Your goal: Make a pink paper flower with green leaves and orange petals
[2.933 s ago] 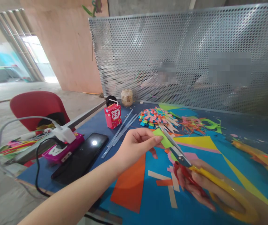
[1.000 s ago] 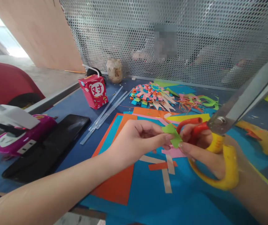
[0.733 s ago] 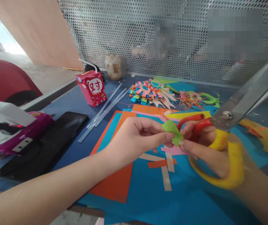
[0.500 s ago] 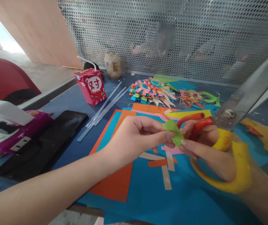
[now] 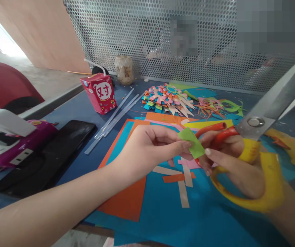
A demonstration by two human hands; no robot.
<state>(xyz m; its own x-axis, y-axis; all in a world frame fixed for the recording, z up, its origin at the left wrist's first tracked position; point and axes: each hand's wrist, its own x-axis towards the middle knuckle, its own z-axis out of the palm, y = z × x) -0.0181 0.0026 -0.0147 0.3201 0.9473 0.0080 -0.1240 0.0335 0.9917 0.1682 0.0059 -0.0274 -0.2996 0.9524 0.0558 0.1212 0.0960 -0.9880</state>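
Observation:
My left hand pinches a small green paper piece between thumb and forefinger, above the blue table. My right hand has its fingers through the red and yellow handles of large scissors, whose steel blades point up and to the right, close to the camera. Fingertips of that hand also touch the green piece's right edge. Under both hands lie sheets of orange paper and blue paper with loose cut strips.
A round fan of colourful paper strips and scraps lie at the back. A red juice carton, a jar, clear sticks, a black phone and a pink device sit left. A perforated metal screen stands behind.
Earlier the scissors' blades were on the green piece; now the blades point up and away. Both hands hold the piece together, and in the last half second my right fingers slid slightly right.

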